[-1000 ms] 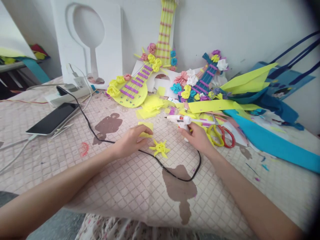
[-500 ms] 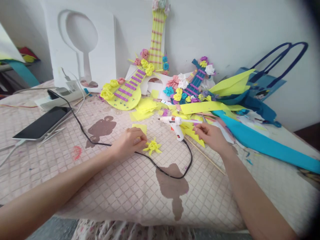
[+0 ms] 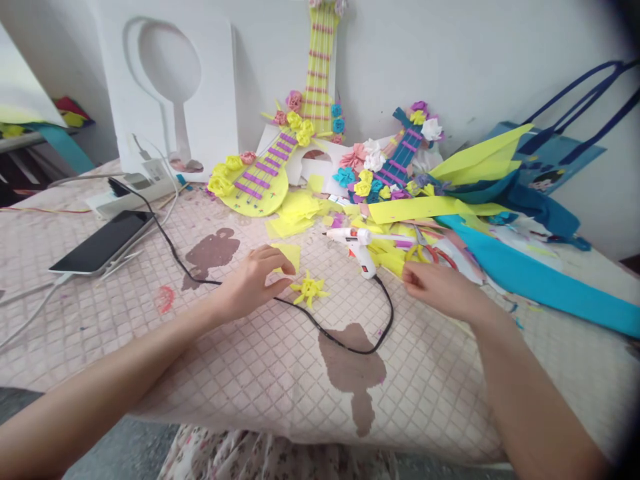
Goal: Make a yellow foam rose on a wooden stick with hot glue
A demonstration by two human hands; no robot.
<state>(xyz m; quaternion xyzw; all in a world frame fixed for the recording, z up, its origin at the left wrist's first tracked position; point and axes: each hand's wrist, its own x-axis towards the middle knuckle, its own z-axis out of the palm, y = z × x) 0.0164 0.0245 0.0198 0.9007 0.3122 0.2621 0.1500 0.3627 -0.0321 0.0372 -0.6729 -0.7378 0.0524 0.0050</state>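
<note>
A yellow crepe-paper flower [image 3: 310, 289] with pointed petals lies flat on the quilted cloth. Just left of it my left hand [image 3: 255, 283] rests with thumb and fingers apart, holding nothing. Beyond that hand sits a small yellow paper square [image 3: 287, 256]. My right hand [image 3: 440, 291] is closed low over the table, its fingers curled inward; whatever they may hold is hidden. Beside it are yellow paper scraps [image 3: 389, 259] and scissors [image 3: 440, 256] with red handles. A white glue gun [image 3: 364, 257] stands between the hands, nozzle to the left.
The glue gun's black cord [image 3: 313, 327] loops across the cloth. To the left are a phone [image 3: 103, 243] and a power strip [image 3: 125, 200]. Behind stand a yellow paper guitar [image 3: 260, 177], a blue one [image 3: 400, 160] and a white cutout board [image 3: 215, 87]. A blue strip [image 3: 540, 287] stretches right.
My right hand has moved right and down from behind the glue gun, its fingers more curled. The scissors' handles have come into sight. My left thumb and fingers have parted slightly.
</note>
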